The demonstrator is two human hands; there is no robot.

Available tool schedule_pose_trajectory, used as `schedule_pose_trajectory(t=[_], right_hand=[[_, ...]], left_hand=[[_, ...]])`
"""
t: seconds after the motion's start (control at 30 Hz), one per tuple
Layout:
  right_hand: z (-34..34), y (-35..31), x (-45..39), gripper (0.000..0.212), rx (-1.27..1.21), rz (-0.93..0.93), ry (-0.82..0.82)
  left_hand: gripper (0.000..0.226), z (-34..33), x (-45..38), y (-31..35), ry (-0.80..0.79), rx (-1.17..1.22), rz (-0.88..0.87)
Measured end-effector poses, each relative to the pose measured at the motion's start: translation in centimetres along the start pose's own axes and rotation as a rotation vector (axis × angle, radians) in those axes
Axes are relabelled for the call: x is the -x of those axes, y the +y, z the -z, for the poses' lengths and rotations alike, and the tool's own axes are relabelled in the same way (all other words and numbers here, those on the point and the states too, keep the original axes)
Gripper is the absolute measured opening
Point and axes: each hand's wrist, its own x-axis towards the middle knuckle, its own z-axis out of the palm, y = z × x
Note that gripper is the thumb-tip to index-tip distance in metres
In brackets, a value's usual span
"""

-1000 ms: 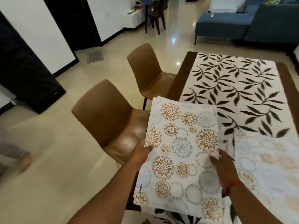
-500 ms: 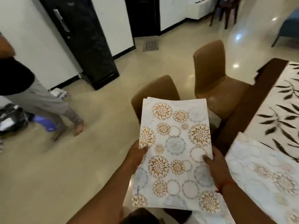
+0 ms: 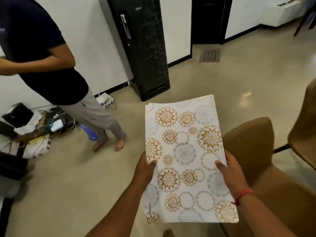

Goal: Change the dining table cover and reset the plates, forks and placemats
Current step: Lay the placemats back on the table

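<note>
In the head view, a stack of placemats [image 3: 188,158] fills the lower centre of the frame, held in the air above the floor [image 3: 71,185] and just left of a brown chair [image 3: 266,168]; the layered edges at its upper left corner show several sheets, though how many cannot be told. The mats are white with gold and grey flower circles, and the word KUBER is printed near the lower left edge. The left hand [image 3: 145,168] grips the stack's left edge, thumb on top and the other fingers hidden beneath. The right hand [image 3: 230,171] grips the right edge the same way, with a red thread at the wrist. A second brown chair [image 3: 304,127] is cut off at the right edge. At the upper left stands another person [image 3: 51,69], barefoot, their head out of frame. At the left edge lies a blurred clutter of bags and boxes [image 3: 32,132] whose contents cannot be made out. A tall black cabinet [image 3: 143,48] stands against the white wall at top centre.
</note>
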Motion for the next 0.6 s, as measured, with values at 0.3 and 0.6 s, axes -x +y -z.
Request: schedule_pose_trajectory(t=[0.3,0.6], right_hand=[[-6.9,-4.7,-11.9,0.042,-0.036,-0.005,0.117],[-8.2,-11.1,-26.1,0.043,0.007,0.034,0.218]], left_hand=[[0.046,1.1,-16.8,4.9,-0.082,-0.02,-0.02],[0.045,-0.9,-30.7,13.0,-0.138,0.071,-0.037]])
